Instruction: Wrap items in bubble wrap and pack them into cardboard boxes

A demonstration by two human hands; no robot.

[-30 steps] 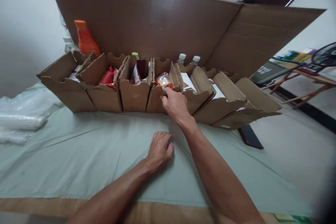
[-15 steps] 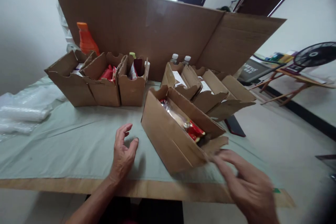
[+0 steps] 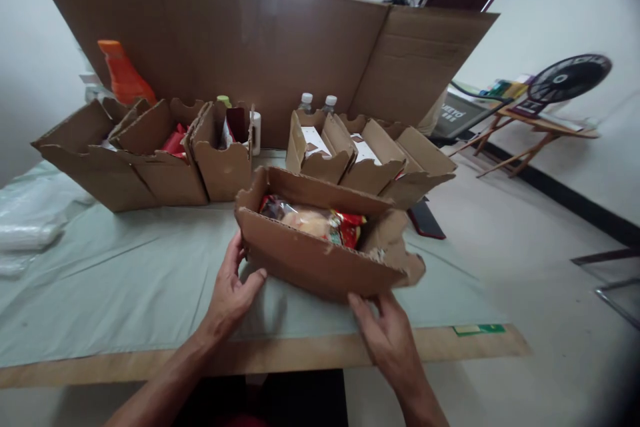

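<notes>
An open cardboard box is tilted above the cloth-covered table in front of me. Inside lies a clear and red plastic food packet with something pale and rounded in it. My right hand grips the box low at its right end, thumb on the near side, other fingers partly hidden underneath. At the left end is my left hand, its thumb and fingers curved wide apart. Its fingertips meet or nearly meet the box's end and lower edge; whether they bear any weight I cannot tell.
Cardboard bins holding packets stand at the back left, more bins at the back right. Behind them rise an orange bottle, white-capped bottles and a tall cardboard panel. Plastic wrap lies left, a dark flat object right.
The box has turned so its long side faces me, its right end swinging away. My right hand has moved left and forward with it. My left hand keeps its curved shape, now at the box's end.
</notes>
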